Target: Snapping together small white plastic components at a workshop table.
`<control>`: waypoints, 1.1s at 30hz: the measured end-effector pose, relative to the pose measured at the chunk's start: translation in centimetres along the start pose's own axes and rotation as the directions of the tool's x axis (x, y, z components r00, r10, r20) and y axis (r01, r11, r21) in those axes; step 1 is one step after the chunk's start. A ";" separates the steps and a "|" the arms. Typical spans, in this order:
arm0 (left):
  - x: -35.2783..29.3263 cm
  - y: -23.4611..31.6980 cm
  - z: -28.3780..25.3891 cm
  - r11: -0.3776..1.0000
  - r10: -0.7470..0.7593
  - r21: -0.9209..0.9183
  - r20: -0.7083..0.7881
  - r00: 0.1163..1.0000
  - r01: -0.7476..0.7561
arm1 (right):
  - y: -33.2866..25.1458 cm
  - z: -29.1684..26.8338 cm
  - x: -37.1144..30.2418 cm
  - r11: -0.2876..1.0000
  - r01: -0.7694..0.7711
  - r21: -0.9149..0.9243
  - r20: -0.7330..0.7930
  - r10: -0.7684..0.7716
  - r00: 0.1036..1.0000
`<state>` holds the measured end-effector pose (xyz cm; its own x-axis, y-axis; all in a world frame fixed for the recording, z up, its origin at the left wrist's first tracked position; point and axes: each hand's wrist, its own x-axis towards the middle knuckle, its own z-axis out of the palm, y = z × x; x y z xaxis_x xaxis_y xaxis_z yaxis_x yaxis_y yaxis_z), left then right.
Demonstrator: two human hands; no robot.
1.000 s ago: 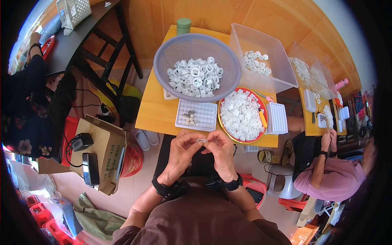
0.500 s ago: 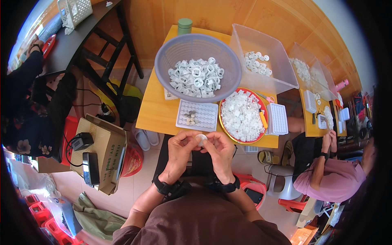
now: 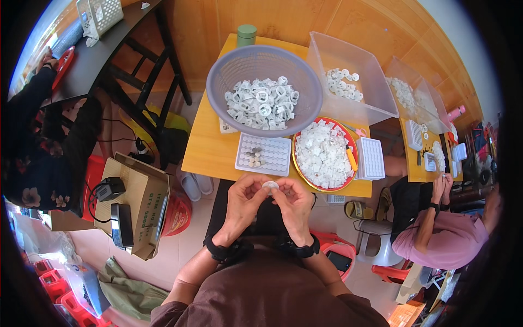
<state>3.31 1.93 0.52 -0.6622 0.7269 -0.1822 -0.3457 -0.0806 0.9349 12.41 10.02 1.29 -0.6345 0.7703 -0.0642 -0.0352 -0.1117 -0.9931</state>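
Note:
Between my two hands, just off the table's front edge, is a small round white plastic piece [image 3: 270,186]. My left hand [image 3: 244,197] pinches it from the left with thumb and fingers. From the other side my right hand [image 3: 293,203] grips the same piece, thumbs close together. Straight ahead lies a white compartment tray [image 3: 275,158] with several small round discs at its left. Behind it stands a grey-purple basket [image 3: 218,103] of white plastic parts. To its right a red, gold-rimmed plate [image 3: 297,173] carries a heap of small translucent white pieces.
A clear plastic bin [image 3: 376,106] with round white parts stands at the back right. White trays [image 3: 371,158] and pink-handled scissors [image 3: 359,132] lie near it. A green canister [image 3: 246,35] is at the back. An open carton [image 3: 143,212] stands left; co-workers sit on both sides.
My hands have stayed nearly in place, with the white piece turned slightly between the fingers. The left co-worker's arm has shifted a little.

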 end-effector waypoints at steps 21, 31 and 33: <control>0.5 -0.4 -0.3 0.976 -0.093 -0.197 0.013 0.996 0.094 | 0.2 0.1 0.4 0.998 -0.046 0.048 0.000 0.046 0.999; -0.5 0.6 0.4 0.899 0.297 0.325 0.044 0.954 -0.295 | -0.9 -0.3 0.1 0.920 0.227 -0.321 -0.002 -0.240 0.971; -0.4 0.6 0.4 0.853 0.348 0.397 0.052 0.936 -0.339 | -1.3 -0.2 0.0 0.863 0.301 -0.407 0.027 -0.318 0.948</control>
<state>3.63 1.81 1.30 -0.7055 0.6879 0.1706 0.1937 -0.0445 0.9801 12.61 10.23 2.53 -0.6114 0.7484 0.2573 0.0928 0.3907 -0.9158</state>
